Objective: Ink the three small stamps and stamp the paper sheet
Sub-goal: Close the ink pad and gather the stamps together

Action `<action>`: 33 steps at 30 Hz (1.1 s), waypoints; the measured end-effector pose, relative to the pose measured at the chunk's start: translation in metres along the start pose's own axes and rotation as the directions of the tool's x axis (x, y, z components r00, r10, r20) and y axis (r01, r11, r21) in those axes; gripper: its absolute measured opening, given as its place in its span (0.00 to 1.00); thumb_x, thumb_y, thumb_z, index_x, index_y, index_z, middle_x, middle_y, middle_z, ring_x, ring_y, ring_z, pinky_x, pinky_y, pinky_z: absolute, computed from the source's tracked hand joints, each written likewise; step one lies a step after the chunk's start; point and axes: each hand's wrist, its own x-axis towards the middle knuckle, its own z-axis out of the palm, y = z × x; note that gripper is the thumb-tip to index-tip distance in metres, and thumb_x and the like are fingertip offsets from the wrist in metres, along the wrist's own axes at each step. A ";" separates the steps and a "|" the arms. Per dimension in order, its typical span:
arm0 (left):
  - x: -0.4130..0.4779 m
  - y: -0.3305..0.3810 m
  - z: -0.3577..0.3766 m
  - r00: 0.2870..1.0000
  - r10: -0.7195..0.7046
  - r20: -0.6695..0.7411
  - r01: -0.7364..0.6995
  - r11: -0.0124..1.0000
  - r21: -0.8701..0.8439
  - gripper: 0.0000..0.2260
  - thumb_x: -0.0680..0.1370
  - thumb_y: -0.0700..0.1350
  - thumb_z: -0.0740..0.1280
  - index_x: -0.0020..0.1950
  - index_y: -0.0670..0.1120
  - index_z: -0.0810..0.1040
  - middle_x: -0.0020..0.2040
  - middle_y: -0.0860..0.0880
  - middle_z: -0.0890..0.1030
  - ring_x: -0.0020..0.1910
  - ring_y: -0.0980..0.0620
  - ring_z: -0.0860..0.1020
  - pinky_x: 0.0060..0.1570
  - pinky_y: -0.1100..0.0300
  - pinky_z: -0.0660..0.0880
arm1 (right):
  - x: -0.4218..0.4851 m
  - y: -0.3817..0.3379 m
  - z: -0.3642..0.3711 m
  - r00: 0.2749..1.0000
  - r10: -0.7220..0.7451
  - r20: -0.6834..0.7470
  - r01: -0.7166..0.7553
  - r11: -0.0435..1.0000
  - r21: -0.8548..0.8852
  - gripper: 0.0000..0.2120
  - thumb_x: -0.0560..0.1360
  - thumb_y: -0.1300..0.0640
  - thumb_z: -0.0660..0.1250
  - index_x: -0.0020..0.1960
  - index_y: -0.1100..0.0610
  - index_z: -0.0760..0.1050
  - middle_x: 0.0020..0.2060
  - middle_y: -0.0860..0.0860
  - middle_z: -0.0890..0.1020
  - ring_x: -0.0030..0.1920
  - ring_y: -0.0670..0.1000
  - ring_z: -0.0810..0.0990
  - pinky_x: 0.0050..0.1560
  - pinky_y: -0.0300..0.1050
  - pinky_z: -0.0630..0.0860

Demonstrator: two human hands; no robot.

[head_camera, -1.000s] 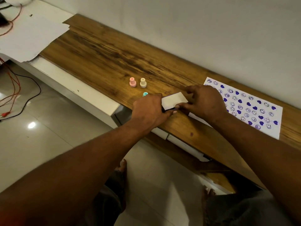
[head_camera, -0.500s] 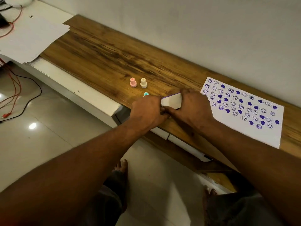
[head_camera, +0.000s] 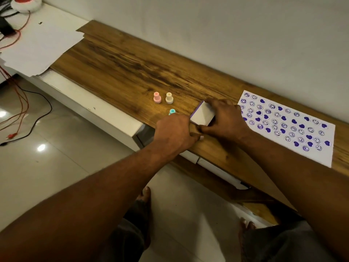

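Hands meet at the shelf's front edge: the right hand grips a white ink-pad lid, tilted up with a purple rim showing, while the left hand is curled beside it, its grasp hidden. Pink stamp and cream stamp stand upright just behind; the teal stamp peeks over the left knuckles. Paper sheet, covered in purple prints, lies toward the right end.

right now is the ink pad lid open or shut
Open: the white lid is tilted up under the right hand, purple showing along its lifted edge.
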 end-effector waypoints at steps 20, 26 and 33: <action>0.001 0.014 -0.011 1.000 0.000 -0.016 -0.001 0.998 -0.066 0.35 0.74 0.76 0.63 0.73 0.56 0.75 0.53 0.54 0.84 0.52 0.52 0.81 0.46 0.54 0.76 | 0.074 0.054 -0.016 0.997 0.073 0.033 -0.076 0.988 0.134 0.50 0.66 0.34 0.79 0.80 0.45 0.60 0.76 0.49 0.72 0.75 0.57 0.70 0.74 0.62 0.58; 0.001 0.013 -0.012 1.000 0.015 -0.013 -0.016 0.998 -0.057 0.36 0.76 0.76 0.62 0.76 0.56 0.73 0.56 0.53 0.84 0.55 0.51 0.82 0.54 0.48 0.81 | 0.075 0.056 -0.014 0.997 0.080 0.022 -0.082 0.983 0.167 0.50 0.66 0.34 0.79 0.81 0.45 0.60 0.76 0.49 0.72 0.76 0.57 0.69 0.75 0.64 0.58; 0.003 0.012 -0.010 0.999 0.034 -0.040 -0.036 0.997 -0.066 0.36 0.76 0.75 0.62 0.77 0.56 0.73 0.55 0.53 0.85 0.54 0.52 0.82 0.53 0.48 0.81 | 0.081 0.060 -0.014 0.997 0.076 0.033 -0.080 0.987 0.141 0.49 0.68 0.35 0.79 0.81 0.45 0.59 0.77 0.50 0.71 0.76 0.57 0.69 0.76 0.63 0.59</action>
